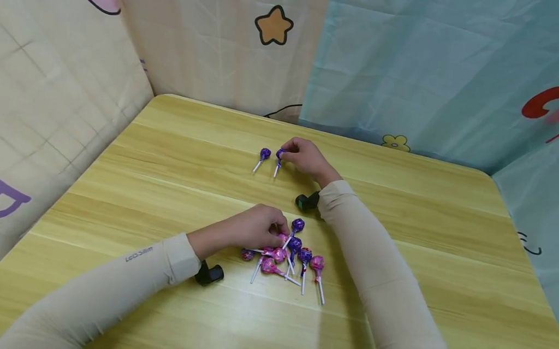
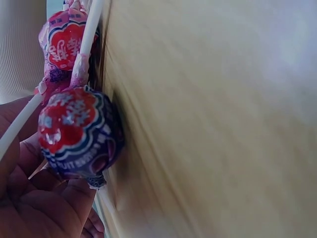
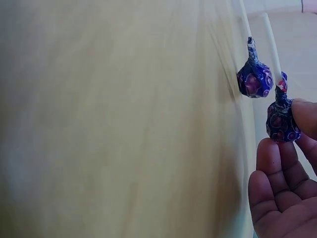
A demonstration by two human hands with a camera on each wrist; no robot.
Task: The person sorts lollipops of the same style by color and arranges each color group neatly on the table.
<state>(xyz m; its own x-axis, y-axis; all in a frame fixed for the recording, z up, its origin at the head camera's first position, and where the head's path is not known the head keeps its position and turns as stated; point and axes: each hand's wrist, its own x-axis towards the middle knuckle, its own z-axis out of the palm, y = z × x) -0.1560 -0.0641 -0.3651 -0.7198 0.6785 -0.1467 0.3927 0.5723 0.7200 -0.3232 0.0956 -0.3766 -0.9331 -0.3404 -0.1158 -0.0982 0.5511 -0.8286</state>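
Near the table's back edge, my right hand [image 1: 307, 157] pinches a purple-wrapped lollipop [image 3: 283, 121] by its head, thumb on one side and fingers on the other. Just left of it lies another purple lollipop [image 1: 264, 154], its stick toward me. My left hand [image 1: 258, 226] reaches into a pile of pink and purple lollipops, thumb and forefinger around a pink lollipop [image 1: 282, 239]. Close before that hand in the left wrist view is a purple lollipop [image 2: 81, 134] with a red label, and beyond it a pink lollipop [image 2: 64, 42].
The pale wooden table [image 1: 162, 165] carries the pile near its middle, including a pink lollipop [image 1: 317, 263] at the right edge. Black wrist devices [image 1: 210, 273] sit at both cuffs. A printed curtain [image 1: 211, 37] hangs behind the table and at its sides.
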